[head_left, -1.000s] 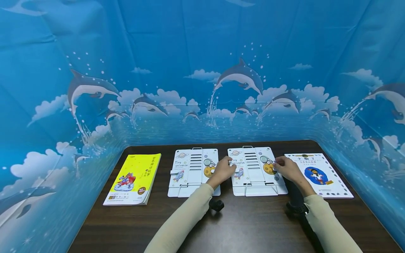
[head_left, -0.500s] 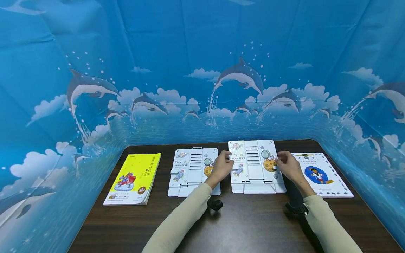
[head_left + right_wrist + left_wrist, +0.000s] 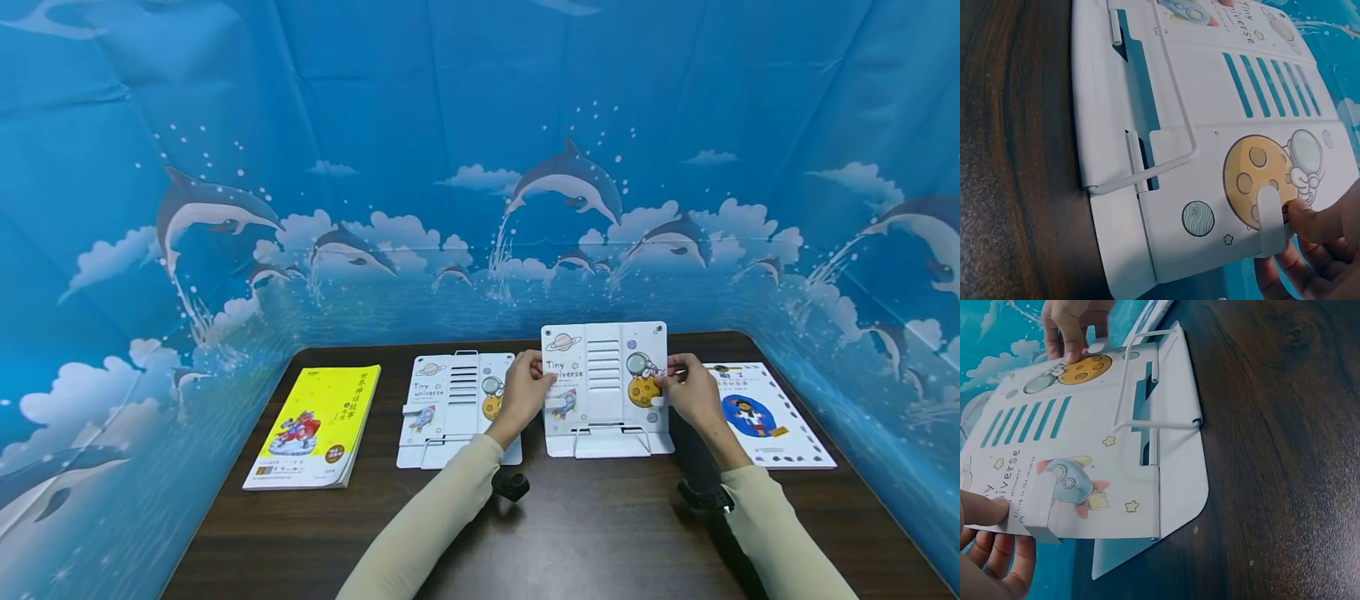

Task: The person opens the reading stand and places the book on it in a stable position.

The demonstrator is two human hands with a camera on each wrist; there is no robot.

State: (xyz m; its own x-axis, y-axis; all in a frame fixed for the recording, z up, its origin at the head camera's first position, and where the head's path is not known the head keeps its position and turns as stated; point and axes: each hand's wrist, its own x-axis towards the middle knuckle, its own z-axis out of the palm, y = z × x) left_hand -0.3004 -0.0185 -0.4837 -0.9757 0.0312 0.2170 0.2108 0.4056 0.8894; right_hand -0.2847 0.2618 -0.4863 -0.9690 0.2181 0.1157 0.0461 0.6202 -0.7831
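A white book stand (image 3: 604,392) printed "Tiny universe" has its back panel raised at a slant, its base plate on the table. My left hand (image 3: 527,392) pinches the panel's left edge, thumb in front and fingers behind, as the left wrist view shows. On the opposite edge, beside the orange moon picture, my right hand (image 3: 690,390) pinches in the same way, close to a small white clip (image 3: 1269,219). A wire page holder (image 3: 1175,150) crosses the lower part of the panel. Another white book stand (image 3: 457,421) of the same print lies flat to the left.
A yellow book (image 3: 315,427) lies at the left of the dark wooden table (image 3: 592,533). At the right lies a white book (image 3: 776,417) with a blue round picture, partly behind my right hand. A blue dolphin-printed cloth (image 3: 420,125) rises behind the table.
The right-hand book stand's panel has swung up from nearly flat to a steep slant, with both hands moving up along its edges. Both books and the left stand have stayed put.
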